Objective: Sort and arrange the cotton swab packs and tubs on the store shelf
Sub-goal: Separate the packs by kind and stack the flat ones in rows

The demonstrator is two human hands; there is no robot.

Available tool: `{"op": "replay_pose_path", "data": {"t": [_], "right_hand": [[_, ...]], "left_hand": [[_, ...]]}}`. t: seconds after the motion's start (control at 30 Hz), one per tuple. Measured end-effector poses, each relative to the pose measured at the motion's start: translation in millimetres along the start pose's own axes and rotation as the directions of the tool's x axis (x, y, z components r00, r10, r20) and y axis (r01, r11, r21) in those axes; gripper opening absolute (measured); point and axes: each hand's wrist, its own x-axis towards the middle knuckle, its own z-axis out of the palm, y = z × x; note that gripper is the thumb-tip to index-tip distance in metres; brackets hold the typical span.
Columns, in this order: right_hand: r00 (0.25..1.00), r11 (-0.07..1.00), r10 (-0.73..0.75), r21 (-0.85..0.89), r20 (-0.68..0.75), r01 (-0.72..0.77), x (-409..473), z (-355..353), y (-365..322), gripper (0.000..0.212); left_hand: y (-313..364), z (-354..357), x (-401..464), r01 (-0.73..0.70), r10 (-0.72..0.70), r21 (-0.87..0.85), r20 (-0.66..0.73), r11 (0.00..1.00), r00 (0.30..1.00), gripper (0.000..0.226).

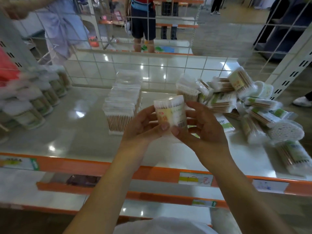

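My left hand (143, 122) & right hand (200, 127) both grip one round cotton swab tub (170, 112), thumbs on its front label, held upright above the shelf (70, 132). Just behind it: a neat row of clear square swab packs (123, 102). To the right, a loose heap of packs & tubs (244, 102). Far left, blurry lined-up tubs (33, 102). Wire grid (152, 68) at back.

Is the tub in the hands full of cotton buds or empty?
Full: the tub shows white swab tips packed tight across its top.
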Motion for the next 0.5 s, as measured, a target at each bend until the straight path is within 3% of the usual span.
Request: {"op": "replay_pose_path", "data": {"t": [0.13,0.27,0.37,0.5], "right_hand": [[1.000,0.997,0.013,0.074,-0.023,-0.011,-5,33,-9,0.056],[1.000,0.987,-0.016,0.158,-0.020,0.019,-9,71,-23,0.038],[0.998,0.991,-0.055,0.121,-0.009,0.055,-10,103,-35,0.028],[0.998,0.989,-0.055,0.141,0.029,0.050,-9,143,-43,0.036]], "left_hand": [[19,-29,-8,0.006,-0.006,0.009,-0.030,1.000,1.000,0.053],[42,-68,-16,-0.012,0.011,-0.071,-0.013,0.997,1.000,0.037],[55,-96,-21,-0.056,0.051,-0.120,-0.044,0.991,0.998,0.034],[68,-130,-26,-0.111,0.104,-0.084,-0.085,0.990,0.991,0.030]]}}
